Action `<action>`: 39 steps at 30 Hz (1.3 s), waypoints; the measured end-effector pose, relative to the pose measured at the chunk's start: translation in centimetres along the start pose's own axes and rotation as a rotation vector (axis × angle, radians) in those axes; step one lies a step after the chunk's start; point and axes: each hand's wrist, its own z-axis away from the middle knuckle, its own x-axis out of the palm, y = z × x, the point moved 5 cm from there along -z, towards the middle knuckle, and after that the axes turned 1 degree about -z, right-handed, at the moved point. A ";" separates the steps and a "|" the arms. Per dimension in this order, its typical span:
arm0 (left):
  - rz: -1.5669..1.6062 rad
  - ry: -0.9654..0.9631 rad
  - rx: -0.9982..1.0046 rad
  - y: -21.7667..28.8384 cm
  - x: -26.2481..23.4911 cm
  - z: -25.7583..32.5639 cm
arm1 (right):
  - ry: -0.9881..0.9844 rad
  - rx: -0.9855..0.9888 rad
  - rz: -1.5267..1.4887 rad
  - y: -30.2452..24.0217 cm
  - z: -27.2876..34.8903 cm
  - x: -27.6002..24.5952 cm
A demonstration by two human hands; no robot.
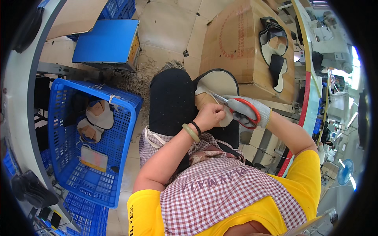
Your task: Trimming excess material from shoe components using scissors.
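My left hand (210, 116) grips a shoe upper piece (214, 84), cream and tan with a dark rim, held over my lap. My right hand (252, 112) wears a grey knit glove and holds red-handled scissors (238, 108). The scissor blades point left and touch the tan part of the piece. A green bangle and a dark band sit on my left wrist. My legs in black trousers (171, 100) lie under the work.
A blue plastic crate (120, 157) at my left holds several similar cut pieces. A large cardboard box (240, 43) ahead carries a stack of shoe uppers (273, 47). A blue stool (108, 41) and scrap trimmings lie on the tiled floor. A workbench edge runs along the right.
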 end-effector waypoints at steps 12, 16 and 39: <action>-0.479 0.016 0.223 6.2 0.3 4.1 | 0.035 -0.405 -0.008 3.8 2.4 2.9; -0.621 0.127 0.440 7.5 -0.2 5.4 | 0.066 -0.576 -0.394 9.1 1.8 2.3; -0.493 0.106 0.004 5.2 -0.1 5.3 | -0.152 -0.472 -0.440 7.3 1.4 1.3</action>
